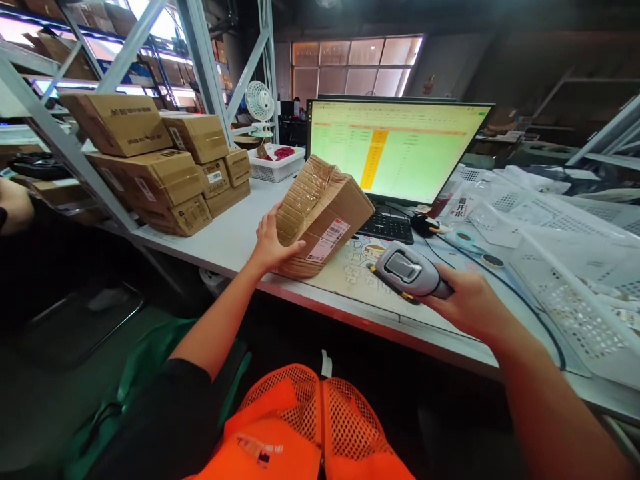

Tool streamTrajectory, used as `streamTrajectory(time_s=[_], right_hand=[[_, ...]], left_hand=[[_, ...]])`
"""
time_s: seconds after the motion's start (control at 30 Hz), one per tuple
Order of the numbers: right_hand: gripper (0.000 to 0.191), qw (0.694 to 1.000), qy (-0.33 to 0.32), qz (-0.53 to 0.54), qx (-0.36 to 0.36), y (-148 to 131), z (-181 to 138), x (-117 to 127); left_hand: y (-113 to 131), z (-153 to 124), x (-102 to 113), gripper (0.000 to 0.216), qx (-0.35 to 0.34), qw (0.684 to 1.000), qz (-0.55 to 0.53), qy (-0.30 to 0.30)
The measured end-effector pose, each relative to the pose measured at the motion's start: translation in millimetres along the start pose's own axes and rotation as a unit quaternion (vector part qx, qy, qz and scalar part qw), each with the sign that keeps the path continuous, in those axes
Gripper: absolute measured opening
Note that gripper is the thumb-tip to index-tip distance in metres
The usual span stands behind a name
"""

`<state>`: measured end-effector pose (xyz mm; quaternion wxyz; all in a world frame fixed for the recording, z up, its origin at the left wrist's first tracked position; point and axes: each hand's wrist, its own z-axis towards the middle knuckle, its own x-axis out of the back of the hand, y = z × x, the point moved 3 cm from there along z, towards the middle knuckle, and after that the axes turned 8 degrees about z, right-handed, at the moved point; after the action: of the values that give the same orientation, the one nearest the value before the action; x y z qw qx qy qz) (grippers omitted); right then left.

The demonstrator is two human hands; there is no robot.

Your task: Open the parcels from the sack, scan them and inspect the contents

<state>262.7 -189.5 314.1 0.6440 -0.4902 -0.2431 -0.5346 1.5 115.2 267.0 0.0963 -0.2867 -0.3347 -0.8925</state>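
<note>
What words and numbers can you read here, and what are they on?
None reads clearly:
Label on the tilted box: too small.
Print on the stacked boxes: blurred.
Rows on the monitor: too small.
Characters on the desk mat: too faint.
Characters on the white wrapping: blurred.
Print on the orange vest: blurred.

Left hand [270, 241]: thumb [294, 250] extended toward the right hand, fingers bent, gripping. Left forearm [226, 312] bare, slanting forward and inward to it. Right hand [467, 300]: well apart from the left, fingers curled in a grip. Right forearm [545, 393] bare, angled inward behind it.
</note>
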Motion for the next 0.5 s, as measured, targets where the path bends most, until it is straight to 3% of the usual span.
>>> streamTrajectory(time_s=[0.23, 0.5], right_hand=[[0.029, 0.997, -0.017, 0.040, 0.057, -36.4, 3.2, -10.0], [0.036, 0.999, 0.014, 0.026, 0.037, -17.8, 15.7, -22.8]], left_hand=[[0.0, 0.8, 1.5, 0.110, 0.004, 1.000, -0.010, -0.013], [0.6, -1.3, 9.7, 0.126, 0.032, 0.997, -0.007, -0.063]])
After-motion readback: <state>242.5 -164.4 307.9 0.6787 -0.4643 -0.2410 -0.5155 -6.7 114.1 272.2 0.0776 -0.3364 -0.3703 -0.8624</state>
